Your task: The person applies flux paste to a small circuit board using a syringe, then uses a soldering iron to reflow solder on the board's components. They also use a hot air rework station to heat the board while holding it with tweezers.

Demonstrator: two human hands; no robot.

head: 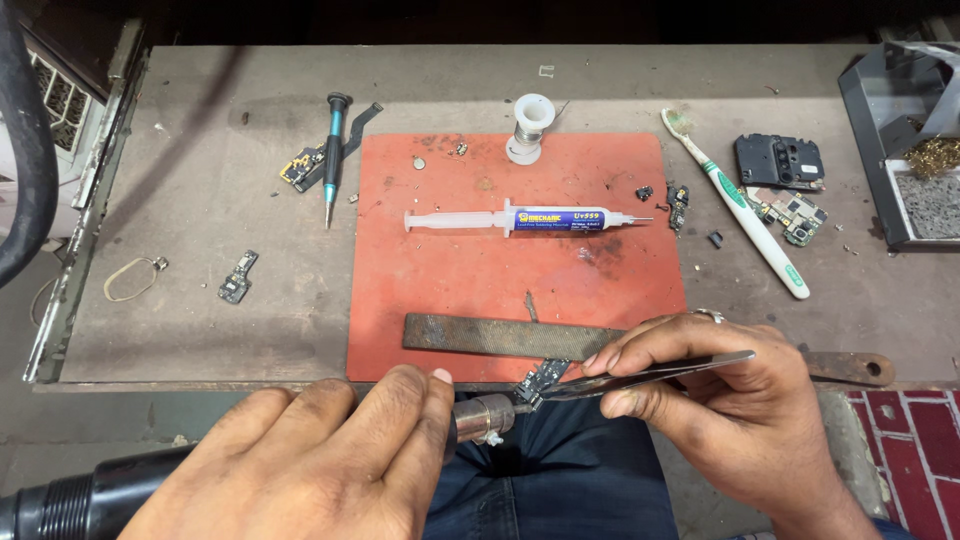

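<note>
My left hand (320, 460) grips a black hot-air tool (80, 500) whose metal nozzle (485, 415) points right, just below the table's front edge. My right hand (700, 400) pinches metal tweezers (650, 375). Their tips hold a small dark circuit board (540, 378) right at the nozzle's mouth. Both hands hover over my lap in blue trousers. A flat metal file (500, 337) lies on the red mat (450, 270) just beyond the hands.
A syringe with a blue label (525, 218) lies mid-mat. A solder spool (530, 125), a screwdriver (333, 150), a white-green toothbrush (745, 205), phone boards (790, 212) and a black phone frame (778, 160) are spread over the grey table (200, 250). A grey stand with brass wool (915, 150) sits at the right edge.
</note>
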